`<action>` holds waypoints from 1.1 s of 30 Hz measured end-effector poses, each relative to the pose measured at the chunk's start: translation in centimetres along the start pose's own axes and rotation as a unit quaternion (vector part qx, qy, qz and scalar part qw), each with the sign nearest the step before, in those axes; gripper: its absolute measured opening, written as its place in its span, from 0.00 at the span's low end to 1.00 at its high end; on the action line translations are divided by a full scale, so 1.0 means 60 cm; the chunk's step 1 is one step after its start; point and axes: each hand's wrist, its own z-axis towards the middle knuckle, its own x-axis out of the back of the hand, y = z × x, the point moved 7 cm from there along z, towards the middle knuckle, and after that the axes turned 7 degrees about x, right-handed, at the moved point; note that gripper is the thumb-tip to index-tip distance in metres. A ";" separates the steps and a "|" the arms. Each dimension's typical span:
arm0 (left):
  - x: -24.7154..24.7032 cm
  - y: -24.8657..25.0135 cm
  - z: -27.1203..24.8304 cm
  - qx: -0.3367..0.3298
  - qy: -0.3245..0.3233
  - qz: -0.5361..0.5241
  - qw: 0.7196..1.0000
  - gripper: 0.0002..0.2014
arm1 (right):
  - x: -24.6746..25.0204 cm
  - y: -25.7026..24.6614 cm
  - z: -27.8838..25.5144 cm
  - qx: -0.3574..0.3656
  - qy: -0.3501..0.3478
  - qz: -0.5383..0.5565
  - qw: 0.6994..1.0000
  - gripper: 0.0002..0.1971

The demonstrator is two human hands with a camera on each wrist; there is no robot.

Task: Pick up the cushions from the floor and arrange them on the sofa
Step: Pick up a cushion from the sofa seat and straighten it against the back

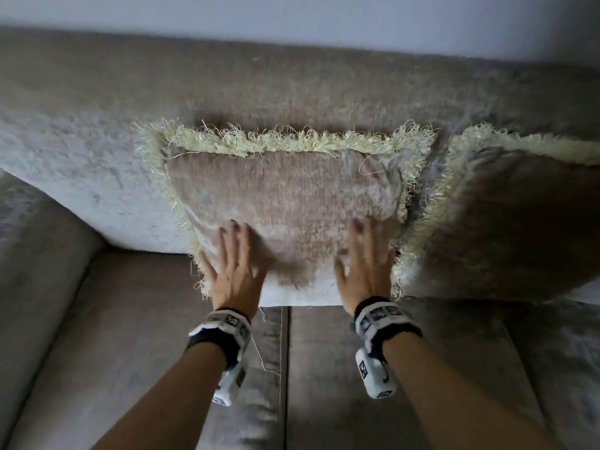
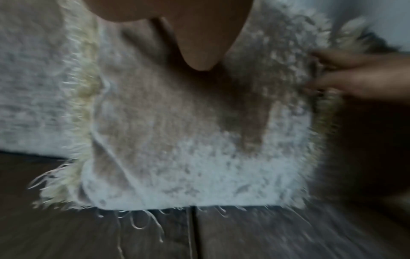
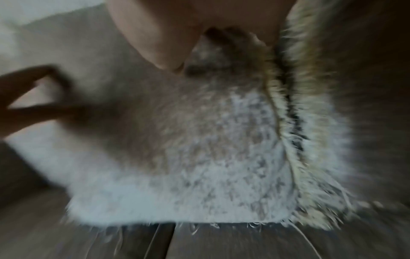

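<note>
A beige cushion (image 1: 285, 196) with a pale yellow fringe leans against the sofa back (image 1: 227, 92), its lower edge on the seat (image 1: 146, 319). My left hand (image 1: 235, 264) lies flat on its lower left part, fingers spread. My right hand (image 1: 365, 258) lies flat on its lower right part, fingers straight. A second fringed cushion (image 1: 506, 222) leans against the back just to the right, its fringe touching the first. In the left wrist view the cushion (image 2: 177, 131) fills the frame, with my right hand (image 2: 355, 77) at its right edge. The right wrist view shows the same cushion (image 3: 199, 140), blurred.
The sofa armrest (image 1: 35, 254) rises at the left. A seam (image 1: 287, 368) between two seat cushions runs toward me below the cushion. A pale wall (image 1: 292, 14) stands behind the sofa back.
</note>
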 end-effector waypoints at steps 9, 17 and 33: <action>-0.012 -0.002 -0.001 -0.095 -0.041 0.178 0.979 0.46 | -0.039 -0.015 0.025 0.065 -0.040 -0.112 0.991 0.60; -0.026 -0.075 -0.039 0.041 -0.130 0.087 0.987 0.26 | -0.029 0.034 -0.040 -0.092 -0.060 0.008 0.994 0.48; 0.004 -0.134 0.053 0.130 -0.203 0.034 0.970 0.16 | -0.072 0.091 0.047 -0.119 -0.266 -0.038 0.956 0.20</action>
